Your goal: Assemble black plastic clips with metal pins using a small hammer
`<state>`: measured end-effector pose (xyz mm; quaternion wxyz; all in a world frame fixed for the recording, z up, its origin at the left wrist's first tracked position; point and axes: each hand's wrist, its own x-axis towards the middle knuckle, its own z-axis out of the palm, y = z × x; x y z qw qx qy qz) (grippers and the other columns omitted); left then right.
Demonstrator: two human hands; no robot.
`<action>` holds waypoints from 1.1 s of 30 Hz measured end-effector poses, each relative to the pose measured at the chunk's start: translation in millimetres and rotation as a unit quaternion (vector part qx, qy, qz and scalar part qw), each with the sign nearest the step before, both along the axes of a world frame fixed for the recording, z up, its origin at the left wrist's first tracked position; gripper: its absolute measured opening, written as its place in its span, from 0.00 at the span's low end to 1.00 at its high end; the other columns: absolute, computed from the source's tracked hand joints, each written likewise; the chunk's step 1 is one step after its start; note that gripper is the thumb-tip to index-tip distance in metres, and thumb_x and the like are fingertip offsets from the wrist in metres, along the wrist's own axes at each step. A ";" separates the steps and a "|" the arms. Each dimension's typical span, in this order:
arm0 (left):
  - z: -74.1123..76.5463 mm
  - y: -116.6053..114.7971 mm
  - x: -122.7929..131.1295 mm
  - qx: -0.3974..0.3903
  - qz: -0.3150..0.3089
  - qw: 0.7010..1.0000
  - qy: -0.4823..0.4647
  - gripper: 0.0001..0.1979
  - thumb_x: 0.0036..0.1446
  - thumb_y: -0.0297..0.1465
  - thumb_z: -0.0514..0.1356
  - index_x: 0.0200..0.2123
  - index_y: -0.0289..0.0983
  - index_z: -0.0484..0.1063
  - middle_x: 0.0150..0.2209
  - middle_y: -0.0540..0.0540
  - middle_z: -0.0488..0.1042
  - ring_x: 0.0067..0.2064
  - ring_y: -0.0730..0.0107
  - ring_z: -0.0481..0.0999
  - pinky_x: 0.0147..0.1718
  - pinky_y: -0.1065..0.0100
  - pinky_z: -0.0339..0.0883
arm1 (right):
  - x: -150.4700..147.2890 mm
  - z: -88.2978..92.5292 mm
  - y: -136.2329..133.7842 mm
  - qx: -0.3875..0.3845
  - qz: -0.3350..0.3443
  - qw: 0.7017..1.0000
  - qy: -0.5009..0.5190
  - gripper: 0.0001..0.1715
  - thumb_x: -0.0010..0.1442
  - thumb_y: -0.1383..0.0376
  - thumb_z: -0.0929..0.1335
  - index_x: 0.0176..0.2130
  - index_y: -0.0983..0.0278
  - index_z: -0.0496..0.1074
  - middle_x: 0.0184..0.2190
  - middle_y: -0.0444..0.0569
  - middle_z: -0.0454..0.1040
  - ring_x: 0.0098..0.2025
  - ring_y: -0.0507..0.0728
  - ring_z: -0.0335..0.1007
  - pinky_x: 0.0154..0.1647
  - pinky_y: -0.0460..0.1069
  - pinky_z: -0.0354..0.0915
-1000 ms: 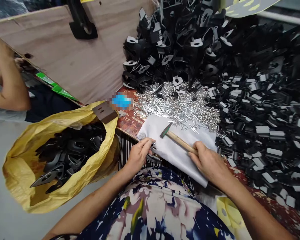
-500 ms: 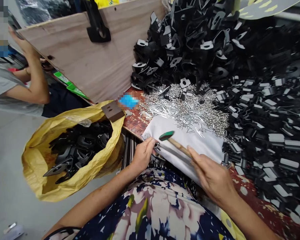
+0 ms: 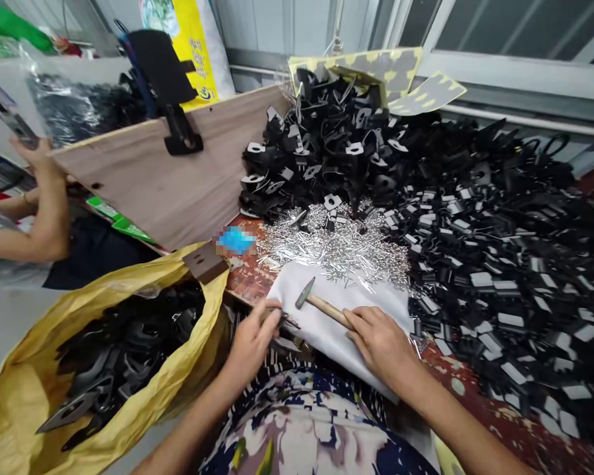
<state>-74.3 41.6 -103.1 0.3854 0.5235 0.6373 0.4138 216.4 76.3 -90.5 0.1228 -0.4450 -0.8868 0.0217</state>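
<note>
At the near edge of the bench [image 3: 250, 280], we hold a small hammer [image 3: 321, 305] in our right hand [image 3: 379, 343], fingers wrapped round its wooden handle, its head resting low over the white cloth [image 3: 371, 300]. Our left hand [image 3: 251, 343] pinches a small dark part [image 3: 283, 321] at the cloth's near left corner; what the part is we cannot tell. We judge this the setting step: the piece is being steadied for a blow, and the next move calls for a short, square tap that clears the pinching fingertips. Silver pins [image 3: 336, 247] lie heaped just beyond the cloth, black clips [image 3: 475, 224] piled toward the far and right edges. A yellow sack [image 3: 143, 389] of black parts hangs open off the bench's left edge. Another person's arm [image 3: 47, 211] shows at far left. Blue characters on the yellow bag [image 3: 198, 46] at the back are too small to read.
</note>
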 end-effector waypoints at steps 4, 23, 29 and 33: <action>49.1 -28.8 -76.0 0.111 0.229 0.928 0.273 0.17 0.64 0.46 0.56 0.47 0.41 0.74 0.38 0.44 0.80 0.39 0.54 0.79 0.38 0.60 0.69 | -1.4 -10.7 6.4 0.015 0.001 1.000 -0.006 0.17 0.68 0.68 0.67 0.56 0.63 0.72 0.44 0.55 0.75 0.43 0.63 0.71 0.42 0.57 0.70; 69.1 227.5 25.4 0.045 0.000 0.927 0.372 0.27 0.63 0.38 0.61 0.64 0.37 0.70 0.34 0.40 0.84 0.40 0.50 0.82 0.39 0.61 0.69 | -1.3 7.8 14.7 -0.153 -0.033 0.978 0.138 0.13 0.62 0.73 0.67 0.44 0.59 0.76 0.41 0.50 0.70 0.44 0.60 0.67 0.44 0.55 0.66; 67.9 235.9 14.5 0.077 0.019 0.923 0.376 0.18 0.69 0.33 0.55 0.56 0.42 0.78 0.46 0.40 0.85 0.45 0.55 0.83 0.43 0.63 0.69 | 4.3 7.7 18.5 -0.189 -0.042 0.968 0.158 0.17 0.60 0.73 0.68 0.46 0.57 0.77 0.43 0.49 0.71 0.46 0.60 0.68 0.46 0.55 0.66; 58.3 165.3 -8.5 0.146 0.008 0.898 0.415 0.17 0.69 0.37 0.56 0.55 0.45 0.79 0.42 0.42 0.85 0.41 0.56 0.82 0.39 0.64 0.69 | 6.4 7.1 27.4 -0.214 -0.033 0.964 0.156 0.18 0.60 0.73 0.68 0.47 0.56 0.77 0.43 0.49 0.71 0.46 0.60 0.69 0.46 0.54 0.66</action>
